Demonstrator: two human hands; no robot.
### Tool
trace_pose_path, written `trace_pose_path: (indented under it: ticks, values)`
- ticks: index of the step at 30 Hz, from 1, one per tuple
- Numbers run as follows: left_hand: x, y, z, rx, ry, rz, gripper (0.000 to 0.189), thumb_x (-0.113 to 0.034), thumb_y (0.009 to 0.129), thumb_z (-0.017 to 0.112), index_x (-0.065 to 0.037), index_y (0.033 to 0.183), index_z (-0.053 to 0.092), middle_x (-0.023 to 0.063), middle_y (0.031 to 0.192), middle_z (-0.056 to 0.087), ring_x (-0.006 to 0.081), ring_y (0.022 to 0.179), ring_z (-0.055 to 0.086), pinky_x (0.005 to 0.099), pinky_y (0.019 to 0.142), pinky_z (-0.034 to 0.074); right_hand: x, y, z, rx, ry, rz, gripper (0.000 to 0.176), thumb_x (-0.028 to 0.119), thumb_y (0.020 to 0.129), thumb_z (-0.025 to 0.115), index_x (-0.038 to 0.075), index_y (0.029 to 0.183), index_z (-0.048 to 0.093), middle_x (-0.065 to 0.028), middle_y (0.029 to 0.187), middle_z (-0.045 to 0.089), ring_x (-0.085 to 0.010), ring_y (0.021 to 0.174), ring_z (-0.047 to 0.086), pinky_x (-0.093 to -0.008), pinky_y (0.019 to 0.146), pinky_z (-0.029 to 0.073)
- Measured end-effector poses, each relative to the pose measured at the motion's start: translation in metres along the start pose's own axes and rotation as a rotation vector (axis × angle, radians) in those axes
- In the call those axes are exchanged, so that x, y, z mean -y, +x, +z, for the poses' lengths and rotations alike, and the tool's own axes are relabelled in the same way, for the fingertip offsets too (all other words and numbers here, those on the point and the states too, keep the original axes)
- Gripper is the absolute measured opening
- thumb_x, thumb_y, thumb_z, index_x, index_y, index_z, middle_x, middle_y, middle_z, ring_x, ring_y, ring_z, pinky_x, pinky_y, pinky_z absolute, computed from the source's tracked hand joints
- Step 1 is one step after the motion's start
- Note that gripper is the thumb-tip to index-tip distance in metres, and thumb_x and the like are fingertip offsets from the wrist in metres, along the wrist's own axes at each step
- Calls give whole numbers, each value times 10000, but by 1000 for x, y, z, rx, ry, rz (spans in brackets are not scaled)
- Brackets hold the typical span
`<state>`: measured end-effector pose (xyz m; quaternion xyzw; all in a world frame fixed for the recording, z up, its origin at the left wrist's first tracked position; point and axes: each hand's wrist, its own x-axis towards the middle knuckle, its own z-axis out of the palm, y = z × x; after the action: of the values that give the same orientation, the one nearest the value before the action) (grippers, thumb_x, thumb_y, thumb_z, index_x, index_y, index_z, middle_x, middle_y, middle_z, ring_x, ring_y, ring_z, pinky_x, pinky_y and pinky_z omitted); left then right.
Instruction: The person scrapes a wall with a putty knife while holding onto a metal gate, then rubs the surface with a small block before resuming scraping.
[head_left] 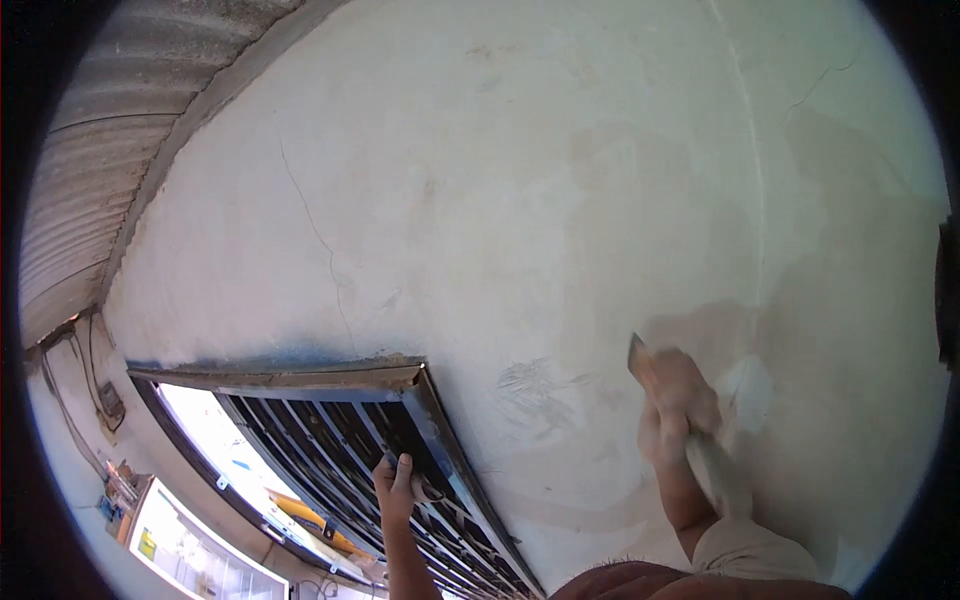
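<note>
My right hand (683, 395) is raised against the pale plastered wall (450, 200), its fingers closed round a scraper (637, 352). Only the tool's narrow dark tip and a brownish part show past the fingers; motion blurs the rest. Darker, damp-looking patches and a whitish smear (752, 390) lie on the wall around this hand. Lower down, my left hand (394, 485) is closed at the bars of the dark metal window grille (350, 425), thumb pointing up. A pale curved piece (428, 490) shows just beside its fingers.
A metal frame (410, 375) with a projecting corner edges the window. Corrugated roofing (120, 170) slopes at upper left. Cables (95, 380) hang on the side wall, above a lit glass-fronted cabinet (205, 545). A yellow object (300, 512) shows beyond the opening. Thin cracks run through the plaster.
</note>
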<state>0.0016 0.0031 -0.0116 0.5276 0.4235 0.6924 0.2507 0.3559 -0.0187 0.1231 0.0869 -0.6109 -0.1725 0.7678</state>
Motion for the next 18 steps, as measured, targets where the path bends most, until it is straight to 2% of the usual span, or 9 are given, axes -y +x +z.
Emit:
trace_pose_path:
  ticks: [2, 3, 6, 10, 12, 14, 15, 16, 18]
  values:
    - [-16, -2, 7, 5, -26, -43, 211, -214, 930, 577, -40, 811, 565, -52, 647, 508, 29, 555, 409, 193, 494, 331, -33, -7, 4, -59, 122, 25, 366, 301, 941, 467, 80, 670, 359, -51, 624, 421, -200, 616, 422, -351, 605, 411]
    - [-21, -4, 8, 8, -38, -64, 212, -215, 929, 579, -40, 810, 564, -51, 645, 508, 30, 556, 412, 193, 497, 336, -24, 4, 3, -24, 38, 99, 386, 330, 947, 466, 96, 662, 349, -30, 619, 409, -198, 612, 418, -345, 608, 400]
    - [-15, 0, 6, -10, -65, -94, 206, -215, 924, 588, -42, 814, 568, -45, 639, 513, 35, 570, 438, 200, 514, 357, -10, 7, -5, -22, 163, -29, 378, 352, 937, 493, 113, 675, 360, -13, 623, 414, -195, 611, 418, -340, 610, 391]
    - [1, 4, -3, -40, 17, -108, 171, -203, 910, 590, -33, 893, 592, -23, 718, 545, 66, 613, 468, 229, 552, 376, -7, 2, -5, 17, 149, -13, 407, 367, 910, 540, 118, 645, 357, -5, 605, 398, -188, 616, 412, -347, 623, 396]
    - [0, 5, -9, 11, 51, -50, 130, -157, 896, 612, -33, 863, 591, -15, 725, 563, 45, 603, 473, 212, 540, 378, -26, -16, -2, -63, 46, 228, 402, 335, 910, 545, 104, 650, 344, -16, 578, 387, -182, 569, 400, -361, 596, 407]
    - [-8, 2, -11, -143, 86, 85, 83, -111, 886, 595, -31, 909, 602, -6, 761, 576, 42, 590, 446, 208, 528, 355, -45, -9, -1, -51, 173, 131, 400, 314, 910, 546, 97, 646, 338, -23, 570, 395, -180, 552, 406, -368, 585, 419]
    - [-28, -4, -13, -172, -15, 5, 105, -110, 897, 559, -35, 956, 603, 4, 772, 589, 34, 584, 426, 196, 502, 322, -47, -8, 1, -48, 177, 110, 401, 308, 912, 542, 96, 642, 335, -23, 565, 397, -178, 549, 410, -368, 574, 422]
    - [-25, -4, -27, -236, 122, 90, 158, -170, 923, 538, -32, 971, 599, 6, 755, 580, 34, 551, 408, 179, 468, 288, -47, -8, 2, -46, 179, 91, 402, 302, 914, 538, 96, 638, 332, -22, 559, 399, -176, 545, 415, -367, 563, 425]
    - [-30, -14, -44, -336, -24, 96, 299, -357, 940, 518, -70, 864, 558, -20, 675, 495, 34, 538, 398, 162, 448, 242, -48, -7, 3, -26, 154, 45, 402, 298, 917, 532, 95, 633, 331, -20, 549, 401, -172, 536, 422, -364, 546, 431]
